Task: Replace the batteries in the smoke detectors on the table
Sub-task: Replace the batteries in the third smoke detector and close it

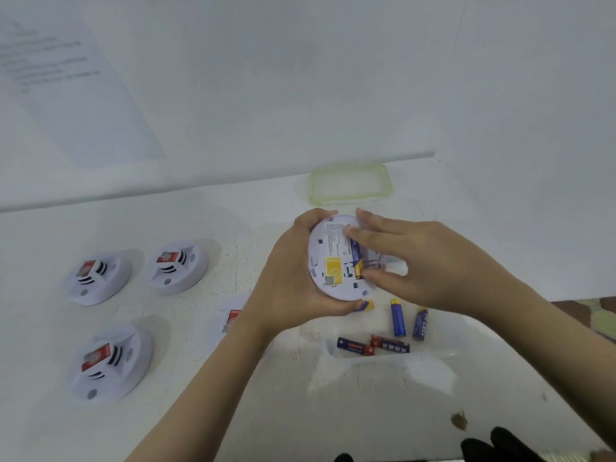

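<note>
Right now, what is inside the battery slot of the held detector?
One blue and gold battery sits in the detector's slot, between the right hand's thumb and forefinger. That hand covers the rest, so a second battery cannot be seen.

We see matt white plastic smoke detectors (100,278), glossy film-wrapped batteries (397,317), a translucent plastic lid (350,183), and a scuffed white counter (230,271).
</note>
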`<state>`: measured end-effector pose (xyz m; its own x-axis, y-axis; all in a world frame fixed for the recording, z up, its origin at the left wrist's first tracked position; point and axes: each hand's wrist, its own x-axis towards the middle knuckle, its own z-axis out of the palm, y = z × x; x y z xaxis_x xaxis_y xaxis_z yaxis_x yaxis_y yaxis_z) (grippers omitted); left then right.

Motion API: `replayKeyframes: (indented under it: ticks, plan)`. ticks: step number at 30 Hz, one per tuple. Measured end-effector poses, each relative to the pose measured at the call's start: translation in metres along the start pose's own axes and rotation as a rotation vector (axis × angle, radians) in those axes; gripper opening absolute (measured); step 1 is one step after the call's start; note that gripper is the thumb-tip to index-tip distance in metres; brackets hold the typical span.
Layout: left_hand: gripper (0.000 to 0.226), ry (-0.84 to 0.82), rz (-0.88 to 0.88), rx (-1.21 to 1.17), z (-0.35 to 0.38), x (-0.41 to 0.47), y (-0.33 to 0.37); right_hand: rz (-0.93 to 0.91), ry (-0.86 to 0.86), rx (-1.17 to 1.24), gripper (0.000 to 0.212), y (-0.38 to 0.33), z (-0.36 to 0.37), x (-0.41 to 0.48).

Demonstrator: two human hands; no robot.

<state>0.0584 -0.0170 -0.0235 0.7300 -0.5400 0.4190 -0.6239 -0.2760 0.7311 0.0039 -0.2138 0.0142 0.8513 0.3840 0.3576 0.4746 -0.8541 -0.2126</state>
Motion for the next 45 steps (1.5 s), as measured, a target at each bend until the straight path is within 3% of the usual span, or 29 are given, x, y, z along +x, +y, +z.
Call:
replayKeyframes:
  ticks: [12,22,28,31,37,39,42,45]
  plan:
    - [0.090,-0.002,-0.053,0.030,0.003,0.004,0.008,-0.203,-0.087,-0.137,0.049,0.001,-0.006,0.009]
    - [0.094,0.049,-0.028,0.044,0.003,0.003,0.002,-0.046,-0.157,0.068,0.057,0.016,-0.002,0.002]
    - [0.101,0.094,-0.001,0.133,-0.002,0.006,-0.005,-0.041,0.123,0.146,0.045,0.017,0.002,-0.009]
    - [0.103,0.161,-0.010,0.140,-0.006,0.007,-0.014,0.006,0.173,0.224,0.032,0.016,0.002,-0.024]
    - [0.108,0.254,-0.073,0.109,-0.008,0.008,-0.033,-0.071,-0.080,0.162,0.018,0.015,0.011,-0.050]
    - [0.102,0.301,-0.061,0.150,-0.008,0.012,-0.035,-0.030,-0.143,0.197,0.021,0.016,0.009,-0.046]
    - [0.099,0.347,-0.059,0.237,-0.008,0.023,-0.034,0.046,-0.089,0.268,0.024,0.031,0.005,-0.020]
    - [0.096,0.370,-0.052,0.266,-0.010,0.035,-0.036,0.195,-0.179,0.077,0.025,0.056,0.002,0.018]
